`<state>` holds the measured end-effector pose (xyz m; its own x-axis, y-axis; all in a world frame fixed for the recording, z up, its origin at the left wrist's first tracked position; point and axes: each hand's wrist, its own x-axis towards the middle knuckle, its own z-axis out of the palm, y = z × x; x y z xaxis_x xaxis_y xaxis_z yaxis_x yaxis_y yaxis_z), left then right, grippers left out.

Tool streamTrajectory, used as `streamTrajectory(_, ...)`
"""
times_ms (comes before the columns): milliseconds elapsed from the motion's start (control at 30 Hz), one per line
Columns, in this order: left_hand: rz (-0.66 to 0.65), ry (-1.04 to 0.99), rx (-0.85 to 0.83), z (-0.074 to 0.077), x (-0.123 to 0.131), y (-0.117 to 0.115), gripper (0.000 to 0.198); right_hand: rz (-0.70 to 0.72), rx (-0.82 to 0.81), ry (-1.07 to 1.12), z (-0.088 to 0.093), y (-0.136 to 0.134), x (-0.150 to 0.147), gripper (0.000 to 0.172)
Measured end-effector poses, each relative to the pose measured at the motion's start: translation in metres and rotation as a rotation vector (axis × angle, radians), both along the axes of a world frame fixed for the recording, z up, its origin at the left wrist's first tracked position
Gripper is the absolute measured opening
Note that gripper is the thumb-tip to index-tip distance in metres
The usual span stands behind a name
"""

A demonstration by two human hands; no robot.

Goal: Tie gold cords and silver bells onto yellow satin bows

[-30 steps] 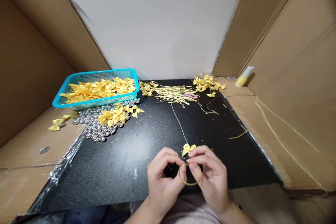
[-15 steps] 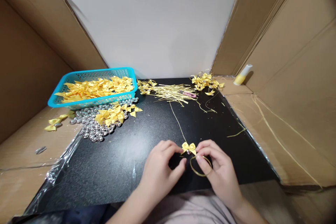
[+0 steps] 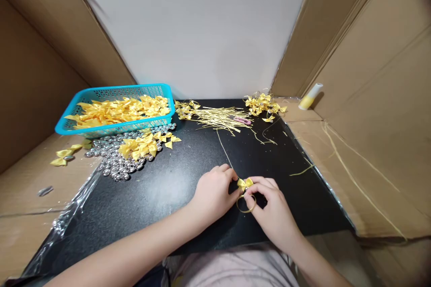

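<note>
Between my two hands, near the front of the black table, is a yellow bow (image 3: 244, 183) with a small silver bead under it. My left hand (image 3: 217, 193) is closed at the bow's left side, its fingertips pinched by the thin gold cord (image 3: 225, 150) that runs up toward the back. From the right, my right hand (image 3: 269, 204) pinches the bow's lower right edge, by the bead. A loop of gold cord (image 3: 246, 211) hangs below the bow, beside my right thumb.
A turquoise basket (image 3: 114, 124) of yellow bows stands back left, silver beads (image 3: 116, 161) before it. Gold cords (image 3: 222, 119) and a pink clip (image 3: 242, 120) lie at the back centre, finished-looking bows (image 3: 262, 104) to their right. A white-yellow tube (image 3: 310, 97) stands at right.
My left hand has moved right and up, closing its thumb and fingers beside the bow. The bow has turned slightly and shifted right; my right hand and the cord loop have moved a little left.
</note>
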<state>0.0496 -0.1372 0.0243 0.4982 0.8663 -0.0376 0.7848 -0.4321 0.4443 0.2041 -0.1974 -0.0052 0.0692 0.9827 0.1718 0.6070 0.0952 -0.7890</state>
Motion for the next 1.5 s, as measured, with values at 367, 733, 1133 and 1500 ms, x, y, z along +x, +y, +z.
streamTrajectory(367,-0.015,-0.428,-0.393,0.003,-0.010,0.000,0.026,-0.006,-0.012,0.214,0.001,0.003,0.003,0.014)
streamTrajectory(733,0.179,-0.881,-0.720,-0.007,-0.006,0.000,0.017,0.007,-0.007,0.302,0.007,0.003,0.000,0.016)
streamTrajectory(1133,0.178,-0.881,-0.652,-0.009,-0.003,-0.007,0.014,-0.024,0.057,0.189,0.011,0.002,0.001,0.013)
streamTrajectory(1500,0.155,-0.805,-0.521,-0.002,-0.003,-0.012,0.017,-0.040,0.143,0.118,0.022,0.004,0.004,0.014)
